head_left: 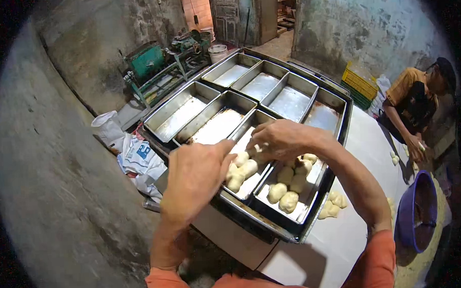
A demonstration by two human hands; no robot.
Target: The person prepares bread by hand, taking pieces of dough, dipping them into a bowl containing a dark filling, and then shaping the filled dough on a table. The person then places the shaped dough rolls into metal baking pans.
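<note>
My left hand (pixel 196 173) is over the near edge of a long metal loaf pan (pixel 245 190), fingers curled and tips beside a cluster of pale dough balls (pixel 235 180). My right hand (pixel 283 139) reaches into the same pan from the right, its fingers bent downward and drawn together. Whatever lies between the fingers of either hand is hidden. In the neighbouring pan (pixel 300 217) on the right, several more dough balls (pixel 288 201) sit in rough rows, partly covered by my right forearm.
Several bare loaf pans (pixel 218 125) stand in a large black tray on the white table (pixel 290 266). Loose dough pieces (pixel 333 205) lie right of the tray. Farther right are a purple basin (pixel 417 212) and a person (pixel 414 99) handling dough. Green machinery (pixel 147 60) stands back left.
</note>
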